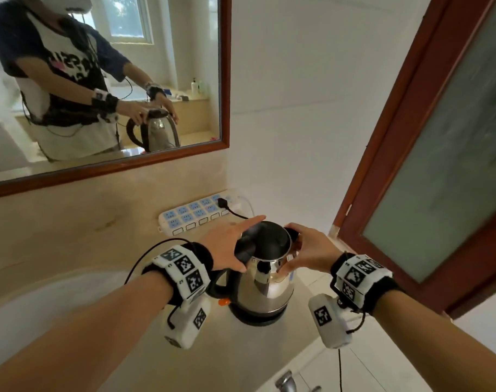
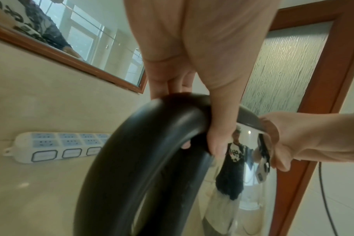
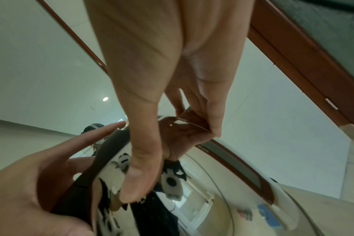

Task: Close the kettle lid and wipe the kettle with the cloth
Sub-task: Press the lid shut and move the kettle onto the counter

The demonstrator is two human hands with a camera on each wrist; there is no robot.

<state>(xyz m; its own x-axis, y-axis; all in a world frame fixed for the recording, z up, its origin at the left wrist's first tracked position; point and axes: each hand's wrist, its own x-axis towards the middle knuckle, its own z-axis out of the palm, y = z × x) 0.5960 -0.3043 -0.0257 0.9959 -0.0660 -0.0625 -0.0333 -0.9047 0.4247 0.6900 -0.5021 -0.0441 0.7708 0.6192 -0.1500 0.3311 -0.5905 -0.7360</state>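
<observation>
A steel kettle (image 1: 269, 287) stands on its black base (image 1: 255, 318) on the beige counter. Its black lid (image 1: 269, 241) is down on the rim. My left hand (image 1: 227, 247) lies over the lid's hinge and the top of the black handle (image 2: 131, 159), fingers straight, thumb down beside the handle. My right hand (image 1: 309, 251) grips the kettle at the spout side, fingers curled over the rim and thumb on the steel wall (image 3: 212, 199). No cloth is in view.
A white power strip (image 1: 195, 213) lies behind the kettle with a black plug (image 1: 222, 202) in it. A wood-framed mirror (image 1: 224, 80) hangs on the wall at left, a frosted-glass door (image 1: 439, 165) stands at right. A tap (image 1: 286, 383) and white basin (image 1: 57, 301) sit below.
</observation>
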